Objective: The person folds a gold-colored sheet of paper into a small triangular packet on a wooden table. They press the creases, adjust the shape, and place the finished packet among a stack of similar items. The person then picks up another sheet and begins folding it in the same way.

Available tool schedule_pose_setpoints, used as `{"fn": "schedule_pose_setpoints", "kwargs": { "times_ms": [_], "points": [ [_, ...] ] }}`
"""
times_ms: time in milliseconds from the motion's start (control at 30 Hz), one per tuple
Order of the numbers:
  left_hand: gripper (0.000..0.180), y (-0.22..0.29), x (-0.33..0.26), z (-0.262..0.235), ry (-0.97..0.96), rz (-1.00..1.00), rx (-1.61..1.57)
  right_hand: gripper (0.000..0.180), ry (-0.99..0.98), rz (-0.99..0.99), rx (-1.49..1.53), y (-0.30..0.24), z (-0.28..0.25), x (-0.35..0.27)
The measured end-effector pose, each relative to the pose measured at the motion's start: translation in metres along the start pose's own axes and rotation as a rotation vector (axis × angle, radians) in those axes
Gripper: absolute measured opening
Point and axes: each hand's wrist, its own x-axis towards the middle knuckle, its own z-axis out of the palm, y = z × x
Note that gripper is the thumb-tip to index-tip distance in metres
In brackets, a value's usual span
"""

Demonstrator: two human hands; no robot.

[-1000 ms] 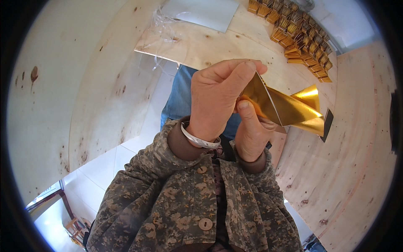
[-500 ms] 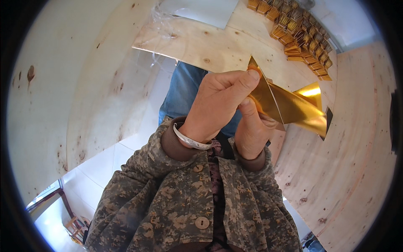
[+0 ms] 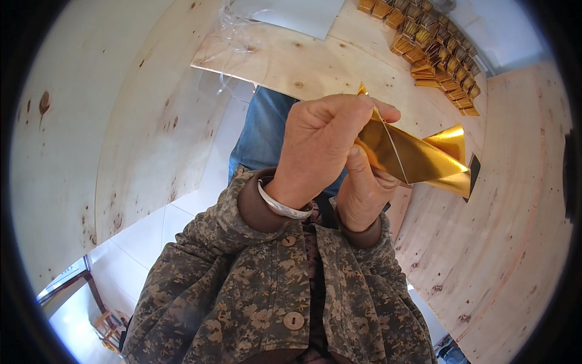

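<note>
A shiny gold foil paper sheet (image 3: pixel 418 155), partly folded, is held up in front of me between both hands. My left hand (image 3: pixel 327 136) is closed on its upper left part, the thumb pressed near the pointed top corner and a fingertip showing behind the edge. Just below, my right hand (image 3: pixel 367 188) pinches the lower left edge, its thumb on the paper and the other fingers mostly hidden behind. A pale straight edge crosses the front of the paper. To the right, its far end flares out into loose flaps.
Rows of folded gold paper pieces (image 3: pixel 439 51) stand at the back right of the wooden table (image 3: pixel 297 64). A pale grey sheet (image 3: pixel 294 15) and crumpled clear plastic (image 3: pixel 233 30) lie at the back. Wooden boards (image 3: pixel 485 242) flank me on both sides.
My left hand has shifted slightly at the top corner, and a fingertip now shows beyond the paper there. Less of the pointed corner sticks out. My right hand stays nearly in place.
</note>
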Motion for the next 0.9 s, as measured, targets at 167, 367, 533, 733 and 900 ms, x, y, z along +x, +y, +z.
{"fn": "schedule_pose_setpoints", "kwargs": {
  "times_ms": [167, 367, 533, 733, 900],
  "points": [
    [0.042, 0.002, 0.0, -0.004, -0.13, 0.076, 0.07, 0.032, 0.025, -0.008, -0.06, -0.004, 0.003, -0.002],
    [0.042, -0.001, 0.003, -0.006, -0.188, 0.113, 0.023, 0.03, 0.011, -0.052, -0.033, -0.006, 0.005, -0.002],
    [0.042, 0.006, 0.003, -0.004, -0.161, 0.129, 0.047, 0.026, 0.018, -0.007, -0.051, -0.005, 0.0, -0.008],
    [0.045, 0.022, 0.031, -0.031, -0.117, 0.54, 0.14, 0.022, 0.056, 0.08, -0.114, -0.004, -0.006, -0.014],
    [0.045, 0.01, 0.012, -0.025, -0.212, 0.211, 0.396, 0.028, 0.018, -0.017, -0.106, -0.005, -0.009, -0.006]
  ]
}}
